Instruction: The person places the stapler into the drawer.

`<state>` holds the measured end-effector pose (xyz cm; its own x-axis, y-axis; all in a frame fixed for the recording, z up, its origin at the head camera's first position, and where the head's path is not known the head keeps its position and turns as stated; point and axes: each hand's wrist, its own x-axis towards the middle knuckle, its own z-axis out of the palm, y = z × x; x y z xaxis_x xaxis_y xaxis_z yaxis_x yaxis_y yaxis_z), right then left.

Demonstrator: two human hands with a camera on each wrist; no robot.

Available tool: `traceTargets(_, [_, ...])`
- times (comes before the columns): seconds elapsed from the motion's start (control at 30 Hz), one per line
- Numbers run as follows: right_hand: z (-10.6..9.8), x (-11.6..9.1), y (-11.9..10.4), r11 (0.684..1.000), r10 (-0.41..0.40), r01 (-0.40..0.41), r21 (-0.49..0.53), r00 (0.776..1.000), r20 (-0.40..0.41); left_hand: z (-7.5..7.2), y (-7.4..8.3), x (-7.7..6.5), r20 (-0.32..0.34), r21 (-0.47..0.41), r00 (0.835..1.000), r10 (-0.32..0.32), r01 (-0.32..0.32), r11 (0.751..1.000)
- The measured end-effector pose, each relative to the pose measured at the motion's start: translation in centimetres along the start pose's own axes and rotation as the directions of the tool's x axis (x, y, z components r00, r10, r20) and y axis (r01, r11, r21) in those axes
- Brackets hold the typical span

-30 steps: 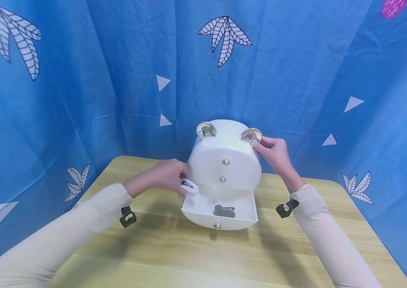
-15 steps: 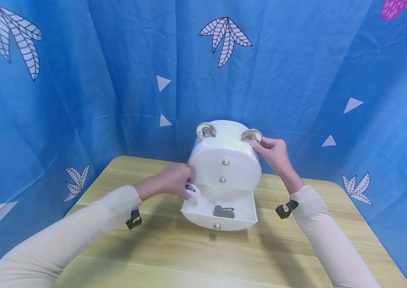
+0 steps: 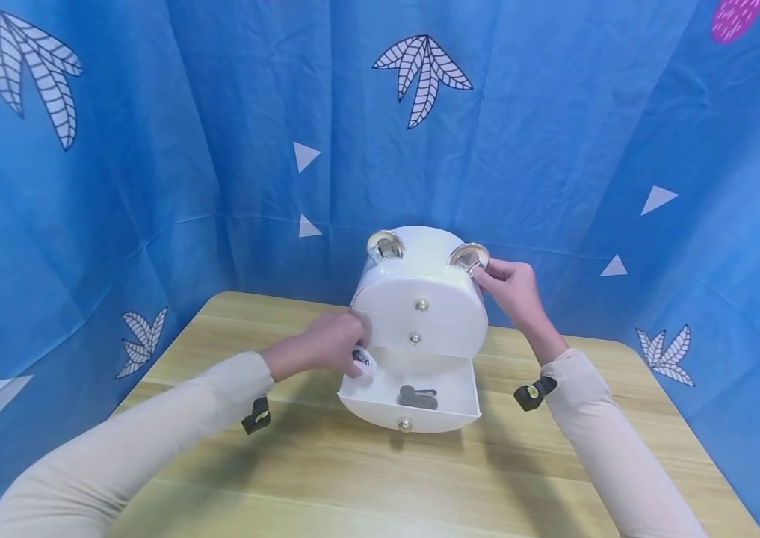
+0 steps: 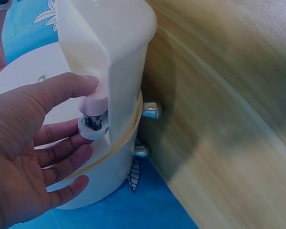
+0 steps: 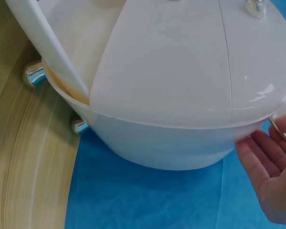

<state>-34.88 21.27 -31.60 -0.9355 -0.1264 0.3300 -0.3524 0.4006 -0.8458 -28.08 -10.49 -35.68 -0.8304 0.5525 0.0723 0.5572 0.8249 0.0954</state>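
A white rounded drawer box (image 3: 443, 325) with two gold-rimmed ear-shaped ornaments stands on the table. Its bottom drawer (image 3: 380, 415) is pulled out. Over the drawer's left side, my left hand (image 3: 332, 342) pinches a small pink-and-white item (image 4: 95, 101) with metal parts in its middle; its exact kind is unclear. In the left wrist view the thumb lies on its pink top and fingers are beneath. A grey item (image 3: 418, 397) with a metal strip lies inside the drawer. My right hand (image 3: 514, 290) grips the right ear ornament (image 3: 469, 255) between thumb and fingers.
Two upper drawers with round knobs (image 3: 422, 305) are closed. The wooden table (image 3: 272, 463) extends in front and to both sides. A blue patterned curtain (image 3: 521, 149) hangs close behind the box.
My left hand has moved right and slightly down, bringing the pink-and-white item from the drawer's left edge to inside its outline. The right hand stays on the ear ornament.
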Motion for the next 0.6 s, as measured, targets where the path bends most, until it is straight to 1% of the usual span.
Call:
traceTargets(0.1, [0.01,-0.04,-0.04,1.000,0.002,-0.002,0.000,1.000,-0.004,0.65,0.07,0.27,-0.022,0.033,1.000,0.014,-0.014,0.999])
traceTargets(0.23, [0.06,-0.06,-0.14,1.000,0.002,-0.002,0.000,1.000,-0.009,1.09,0.30,0.26,-0.049,0.064,0.998,0.031,-0.028,0.998])
traceTargets(0.43, [0.13,-0.10,-0.13,1.000,0.008,-0.008,0.000,1.000,-0.010,1.18,0.55,-0.05,-0.040,0.061,0.999,0.020,-0.018,0.998])
traceTargets(0.6, [0.13,-0.09,-0.18,1.000,0.011,-0.011,-0.003,1.000,-0.007,1.15,0.50,-0.04,-0.035,0.043,0.999,0.012,-0.011,0.999])
